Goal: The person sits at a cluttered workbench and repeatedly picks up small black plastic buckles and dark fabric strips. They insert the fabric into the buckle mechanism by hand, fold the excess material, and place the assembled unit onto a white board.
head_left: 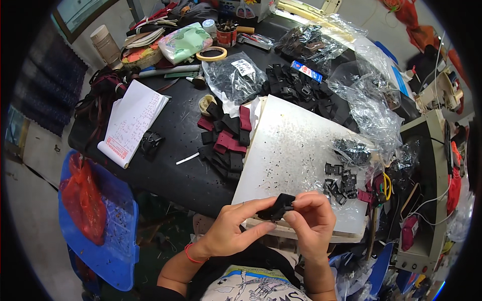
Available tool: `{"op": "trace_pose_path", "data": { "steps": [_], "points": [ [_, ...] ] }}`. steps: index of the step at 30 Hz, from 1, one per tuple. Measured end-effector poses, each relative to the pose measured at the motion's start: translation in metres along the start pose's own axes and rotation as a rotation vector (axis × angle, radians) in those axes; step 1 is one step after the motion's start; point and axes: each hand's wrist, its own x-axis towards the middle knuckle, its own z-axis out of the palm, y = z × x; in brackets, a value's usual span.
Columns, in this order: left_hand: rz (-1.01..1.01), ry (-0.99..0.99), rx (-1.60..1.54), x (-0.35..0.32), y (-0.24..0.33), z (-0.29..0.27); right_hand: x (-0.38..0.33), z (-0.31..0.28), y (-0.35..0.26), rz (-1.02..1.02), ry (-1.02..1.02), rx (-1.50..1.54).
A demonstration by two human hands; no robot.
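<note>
Just over the near edge of the white board (281,150), both hands hold one small black strap piece (282,203) with what looks like a plastic buckle on it. My left hand (228,226), a red cord on its wrist, pinches the left end between thumb and fingers. On the other end, the thumb and fingertips of my right hand (314,218) are closed; they partly hide the buckle. To the right on the board lie several loose black buckles (346,183). Black and maroon folded straps (223,143) are heaped left of the board.
An open notebook (133,118) lies on the black table at the left. Behind the board are a pile of black buckled straps (296,90) and clear plastic bags (366,100). A blue chair (118,256) with a red bag (85,205) stands at lower left.
</note>
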Motion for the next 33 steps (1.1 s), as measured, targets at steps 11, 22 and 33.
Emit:
{"op": "trace_pose_path", "data": {
  "steps": [11,22,33],
  "points": [
    [0.09,0.019,-0.088,0.007,-0.007,-0.001,-0.002,0.004,0.001,0.13,0.039,-0.037],
    [-0.106,0.092,-0.23,0.01,0.01,-0.001,0.006,-0.016,-0.004,0.048,-0.113,-0.177],
    [-0.346,0.057,-0.423,0.007,-0.002,0.007,0.005,-0.007,0.0,-0.111,-0.09,-0.539]
  ]
}}
